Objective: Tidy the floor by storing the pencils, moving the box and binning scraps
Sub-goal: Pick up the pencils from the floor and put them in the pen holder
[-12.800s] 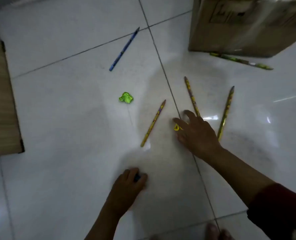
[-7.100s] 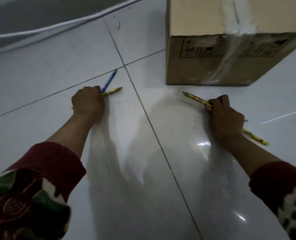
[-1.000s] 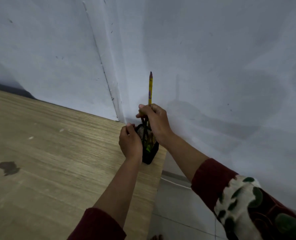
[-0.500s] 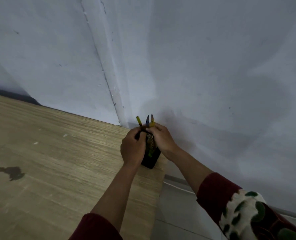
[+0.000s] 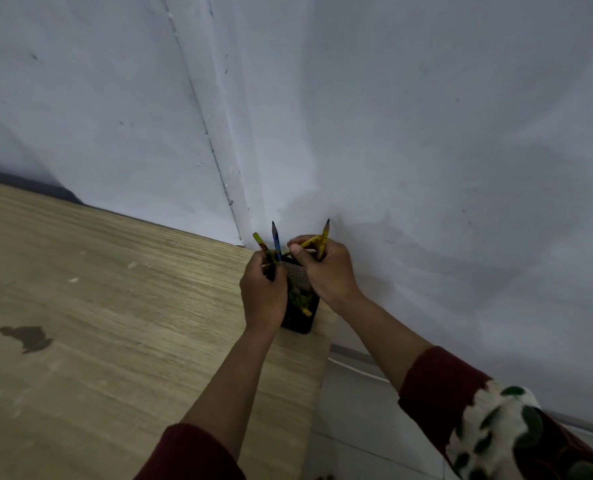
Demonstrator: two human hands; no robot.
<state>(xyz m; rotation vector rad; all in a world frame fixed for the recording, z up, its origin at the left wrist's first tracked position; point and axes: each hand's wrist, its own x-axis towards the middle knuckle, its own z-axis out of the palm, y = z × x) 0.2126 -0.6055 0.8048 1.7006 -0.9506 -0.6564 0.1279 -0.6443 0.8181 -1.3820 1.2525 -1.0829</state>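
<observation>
Standing at the far right corner of the wooden surface [image 5: 115, 323], against the pale wall [image 5: 392, 116]: one black mesh holder [image 5: 300, 308], its left side covered by the left hand [image 5: 263, 295] and its rim partly screened by the right hand [image 5: 326, 271].

Left hand: fingers [image 5: 273, 271] curled round a blue pencil [image 5: 276, 241] and a yellow-green pencil [image 5: 261, 242], both rising point-up above the knuckles; their lower lengths are hidden inside the fist, so whether they reach into the holder cannot be told.

Right hand: fingers [image 5: 314, 241] closed on yellow pencils [image 5: 323, 237], one upright with its dark tip just above the fingertips, another lying across toward the left hand. Exact count within this grip is unclear.

Inside the holder, below both sets of fingers: dim yellow and green shapes seen through the mesh, too dark to identify singly.

Left of the hands, well apart: a dark stain [image 5: 26, 337] on the surface. Below the right forearm: a strip of floor [image 5: 357, 410], partly covered by a dark red patterned sleeve [image 5: 489, 420] cut off at the frame edge.
</observation>
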